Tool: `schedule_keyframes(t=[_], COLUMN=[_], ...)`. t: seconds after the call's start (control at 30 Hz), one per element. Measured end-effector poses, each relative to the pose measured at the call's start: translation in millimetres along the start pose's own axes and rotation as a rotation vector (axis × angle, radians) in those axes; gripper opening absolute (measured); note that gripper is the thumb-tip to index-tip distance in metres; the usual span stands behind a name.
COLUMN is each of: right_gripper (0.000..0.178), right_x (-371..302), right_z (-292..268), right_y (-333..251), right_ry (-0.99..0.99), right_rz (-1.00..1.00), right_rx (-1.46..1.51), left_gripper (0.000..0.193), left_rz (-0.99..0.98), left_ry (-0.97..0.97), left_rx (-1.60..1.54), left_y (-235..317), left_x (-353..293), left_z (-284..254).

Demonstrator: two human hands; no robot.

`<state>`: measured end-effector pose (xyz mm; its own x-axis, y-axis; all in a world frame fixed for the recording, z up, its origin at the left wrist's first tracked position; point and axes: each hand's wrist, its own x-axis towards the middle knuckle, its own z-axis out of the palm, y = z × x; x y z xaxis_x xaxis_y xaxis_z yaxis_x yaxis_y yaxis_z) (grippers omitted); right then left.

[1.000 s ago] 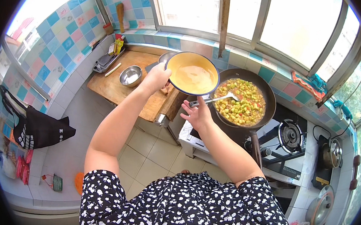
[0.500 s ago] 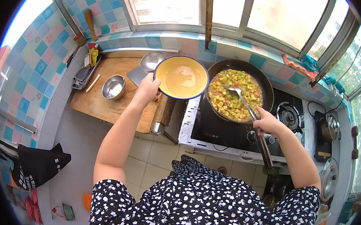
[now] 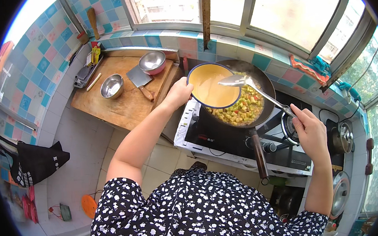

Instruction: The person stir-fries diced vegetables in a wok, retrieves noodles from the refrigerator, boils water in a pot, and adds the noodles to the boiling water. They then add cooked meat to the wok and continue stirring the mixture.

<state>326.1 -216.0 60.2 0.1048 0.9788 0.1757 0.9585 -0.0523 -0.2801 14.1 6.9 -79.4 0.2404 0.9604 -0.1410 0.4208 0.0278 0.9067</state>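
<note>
My left hand (image 3: 180, 93) grips the rim of a yellow bowl (image 3: 209, 92) with a blue edge, held over the left part of a dark frying pan (image 3: 267, 88). Pale liquid appears to lie in the bowl. In my right hand (image 3: 308, 129) is the handle of a metal spatula (image 3: 270, 97), raised above the pan. Its blade is over the bowl's right side; whether they touch I cannot tell. Diced green and red vegetables (image 3: 243, 110) fill the pan, partly hidden by the bowl. The pan's dark handle (image 3: 259, 154) points toward me, with no hand on it.
The pan sits on a black gas stove (image 3: 199, 132), with another burner (image 3: 289, 128) at right. A wooden board (image 3: 93, 100) to the left bears a cleaver (image 3: 139, 77) and two metal bowls (image 3: 112, 86). A lidded pot (image 3: 344, 135) stands far right. Windows line the back.
The yellow bowl has moved right, from beside the pan to over it. The spatula has come up out of the vegetables, its blade now over the bowl. The cleaver is more fully in view.
</note>
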Motion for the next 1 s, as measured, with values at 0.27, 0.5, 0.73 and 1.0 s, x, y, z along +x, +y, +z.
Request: schedule_keyframes(t=[0.27, 0.5, 0.73, 1.0], right_gripper=[0.027, 0.040, 0.042, 0.030], right_x=[11, 13, 21, 20], right_z=[31, 75, 39, 39], right_y=[19, 24, 30, 34], right_ry=[0.041, 0.257, 0.220, 0.149], right_rz=[-0.223, -0.291, -0.361, -0.328], right_rx=[-0.137, -0.275, -0.417, -0.244], left_gripper=[0.021, 0.015, 0.021, 0.036], left_rz=[0.046, 0.027, 0.102, 0.113], left_ry=[-0.076, -0.016, 0.034, -0.066], left_rx=[-0.041, -0.058, 0.216, 0.498], left_y=[8, -2, -12, 19], left_x=[5, 21, 47, 41], left_z=[47, 56, 44, 39])
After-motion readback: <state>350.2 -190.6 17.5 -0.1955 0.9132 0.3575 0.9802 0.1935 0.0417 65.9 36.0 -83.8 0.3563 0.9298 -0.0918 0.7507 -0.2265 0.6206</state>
